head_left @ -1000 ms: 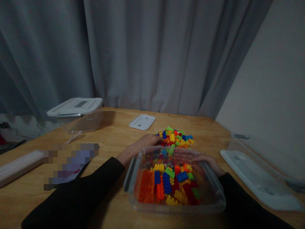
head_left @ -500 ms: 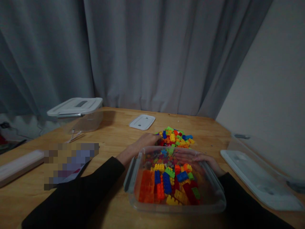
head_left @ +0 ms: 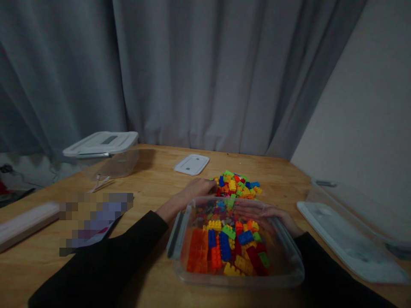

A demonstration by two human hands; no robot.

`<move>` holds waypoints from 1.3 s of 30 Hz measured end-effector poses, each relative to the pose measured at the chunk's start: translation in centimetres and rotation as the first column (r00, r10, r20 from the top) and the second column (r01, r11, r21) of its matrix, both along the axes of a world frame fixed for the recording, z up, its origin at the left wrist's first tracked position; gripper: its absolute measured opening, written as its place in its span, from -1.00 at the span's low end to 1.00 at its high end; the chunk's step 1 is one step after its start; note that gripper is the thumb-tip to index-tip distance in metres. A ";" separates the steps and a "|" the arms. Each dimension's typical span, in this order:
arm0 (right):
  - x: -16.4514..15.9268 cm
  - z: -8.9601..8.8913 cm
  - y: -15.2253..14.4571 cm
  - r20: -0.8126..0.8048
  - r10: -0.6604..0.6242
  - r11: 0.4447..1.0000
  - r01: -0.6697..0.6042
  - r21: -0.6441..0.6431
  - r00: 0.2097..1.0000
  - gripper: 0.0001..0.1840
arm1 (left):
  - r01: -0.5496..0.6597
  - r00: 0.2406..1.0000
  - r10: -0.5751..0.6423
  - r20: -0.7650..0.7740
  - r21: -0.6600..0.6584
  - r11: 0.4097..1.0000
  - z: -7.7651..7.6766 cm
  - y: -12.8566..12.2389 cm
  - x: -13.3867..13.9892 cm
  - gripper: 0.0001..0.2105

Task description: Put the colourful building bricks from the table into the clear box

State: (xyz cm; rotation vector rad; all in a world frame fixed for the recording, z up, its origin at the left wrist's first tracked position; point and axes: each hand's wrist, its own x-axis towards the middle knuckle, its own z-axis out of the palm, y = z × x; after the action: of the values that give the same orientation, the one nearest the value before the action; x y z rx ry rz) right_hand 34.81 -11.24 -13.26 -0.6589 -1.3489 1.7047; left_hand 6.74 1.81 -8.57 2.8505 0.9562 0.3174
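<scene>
In the head view a clear plastic box [head_left: 282,276] stands before me with bright toy building blocks [head_left: 225,246] inside. Behind its far wall lies a heap of loose toy building blocks [head_left: 233,184]. My left hand [head_left: 199,188] is at the heap's left side, palm down and fingers loosely bent; its fingertips are partly hidden. My right hand [head_left: 257,210] is beyond the box, seen partly through its clear wall. Its fingers are stretched out flat towards the heap's near side, and I see nothing gripped in them.
A lidded clear box [head_left: 109,160] stands at the back left, and a small white lid [head_left: 192,164] lies near the heap. To the right are a large lid [head_left: 343,244] and another clear box [head_left: 349,205]. A blurred-out flat item [head_left: 96,220] and a long white object [head_left: 28,222] lie left.
Almost nothing differs. My left hand has shifted very slightly at the heap's edge; my right hand and the box stay in place.
</scene>
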 end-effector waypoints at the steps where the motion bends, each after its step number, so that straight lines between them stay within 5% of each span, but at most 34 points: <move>1: 0.0 0.0 0.0 0.001 -0.004 1.000 0.004 -0.001 1.000 -0.33 | 0.001 1.000 -0.001 0.002 0.003 1.000 -0.1 0.0 0.0 -0.79; 20: 0.2 -0.3 0.3 0.009 0.002 1.000 -0.002 -0.007 1.000 -0.30 | 0.139 0.990 -0.138 -0.017 0.127 0.982 -1.4 0.9 0.0 -0.69; 39: -0.1 0.1 0.1 -0.001 0.000 1.000 0.000 -0.010 1.000 -0.33 | 0.110 0.993 -0.100 -0.061 0.189 0.976 -1.0 1.2 0.4 -0.79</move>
State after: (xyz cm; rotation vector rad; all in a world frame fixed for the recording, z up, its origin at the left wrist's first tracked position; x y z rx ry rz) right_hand 34.70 -11.19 -13.12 -0.6639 -1.3403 1.7123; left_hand 7.12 3.06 -9.56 3.0848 0.8198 0.3450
